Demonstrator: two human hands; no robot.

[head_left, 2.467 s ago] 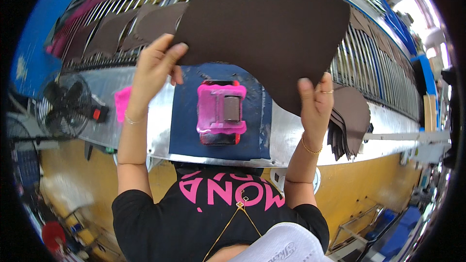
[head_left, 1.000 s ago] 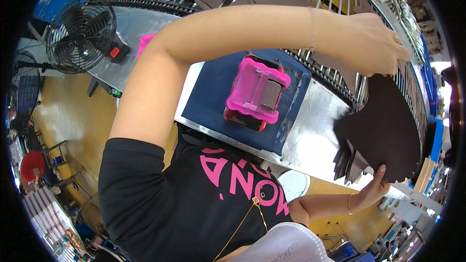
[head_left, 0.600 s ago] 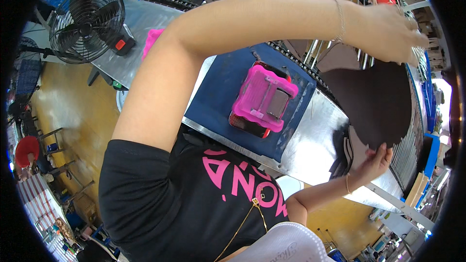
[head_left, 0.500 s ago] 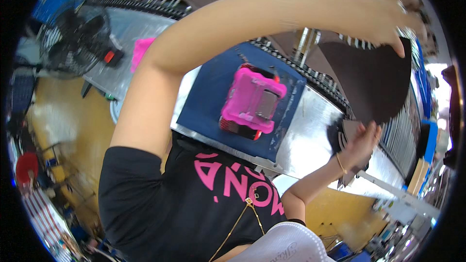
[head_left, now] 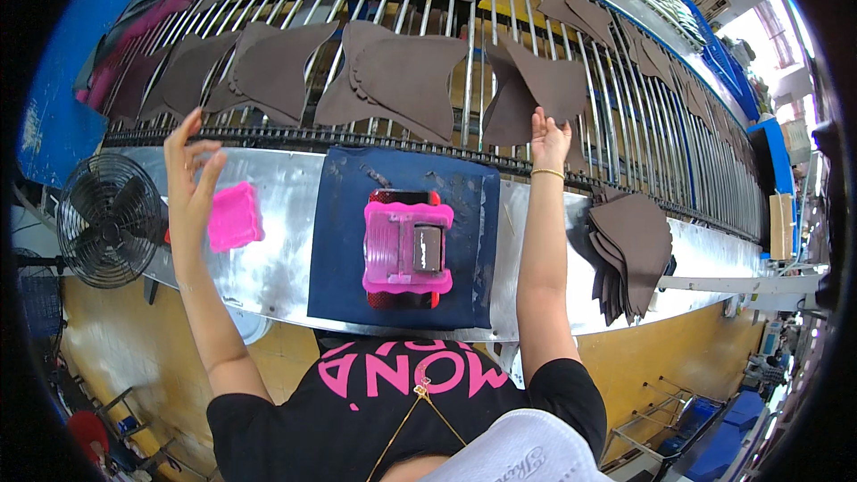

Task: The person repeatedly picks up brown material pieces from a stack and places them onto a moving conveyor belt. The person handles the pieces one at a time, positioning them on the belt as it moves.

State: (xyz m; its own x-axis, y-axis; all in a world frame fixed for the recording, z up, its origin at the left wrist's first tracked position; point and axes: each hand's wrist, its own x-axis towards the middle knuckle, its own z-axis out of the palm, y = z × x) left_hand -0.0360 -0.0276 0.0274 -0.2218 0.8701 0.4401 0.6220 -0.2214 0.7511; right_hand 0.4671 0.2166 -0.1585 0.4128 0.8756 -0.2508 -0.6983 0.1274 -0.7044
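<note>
Right hand (head_left: 551, 137), fingers a little bent, is at the near side of a brown piece (head_left: 555, 80) that lies on the rollers (head_left: 705, 161), close to their near edge. I cannot tell if it has hold of it. Left hand (head_left: 192, 171) is spread wide with nothing in it, by the table's (head_left: 290, 250) far edge, near a pink pad (head_left: 235, 217). More brown pieces (head_left: 406, 80) lie to the left. A black fan (head_left: 112, 219) stands at the table's left end, and a brown pile (head_left: 632, 245) sits toward the right end. On a blue mat (head_left: 337, 259), a pink tray (head_left: 384, 248) holds a small dark block (head_left: 429, 247).
</note>
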